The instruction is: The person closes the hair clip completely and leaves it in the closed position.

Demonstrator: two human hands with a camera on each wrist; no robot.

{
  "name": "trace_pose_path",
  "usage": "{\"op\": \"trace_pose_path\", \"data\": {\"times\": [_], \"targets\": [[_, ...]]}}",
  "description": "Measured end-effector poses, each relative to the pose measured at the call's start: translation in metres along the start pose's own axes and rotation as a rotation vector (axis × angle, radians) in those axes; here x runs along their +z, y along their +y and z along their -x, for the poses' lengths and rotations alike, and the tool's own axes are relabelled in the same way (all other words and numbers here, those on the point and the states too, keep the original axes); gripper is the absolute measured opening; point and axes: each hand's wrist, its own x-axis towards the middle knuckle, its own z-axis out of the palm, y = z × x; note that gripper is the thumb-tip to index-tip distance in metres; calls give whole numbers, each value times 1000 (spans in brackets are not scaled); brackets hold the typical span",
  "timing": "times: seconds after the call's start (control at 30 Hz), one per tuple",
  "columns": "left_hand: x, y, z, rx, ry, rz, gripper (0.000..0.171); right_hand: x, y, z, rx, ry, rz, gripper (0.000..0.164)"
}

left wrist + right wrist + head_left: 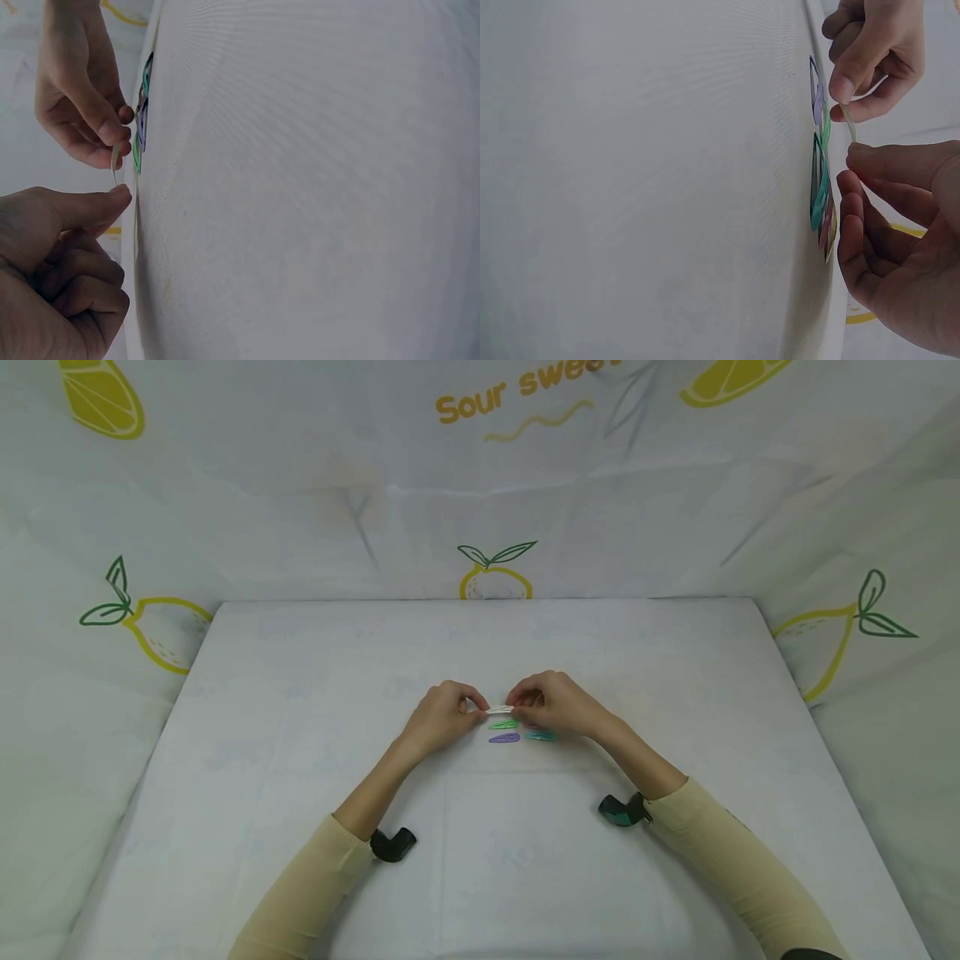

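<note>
Both hands pinch a white snap hair clip (pixel 500 710) between them, just above the table. My left hand (pixel 444 714) grips its left end between thumb and index finger, the other fingers curled in. My right hand (pixel 557 703) holds the right end with thumb and fingertips. Right below lie a green hair clip (pixel 503 725), a purple hair clip (pixel 505 738) and a teal hair clip (pixel 540 737). In the right wrist view a pinkish hair clip (pixel 826 238) shows behind the teal one; in the head view the right hand mostly covers it.
A white cloth covers the table (pixel 517 860). Behind and beside it hang white curtains with lemon prints (pixel 495 583). A black wrist camera (pixel 393 845) sits by the left sleeve, another black camera (pixel 621 811) by the right one.
</note>
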Motion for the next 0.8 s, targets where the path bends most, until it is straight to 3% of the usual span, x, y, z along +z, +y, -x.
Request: {"op": "trace_pose_path", "data": {"times": [0.57,0.8], "targets": [[0,1,1,-14,-10,-9,10,-2,2,0,2,1,11,14],[-5,0,4,-10,3,-4,13,-4,1,2,-5,59,33,12]]}}
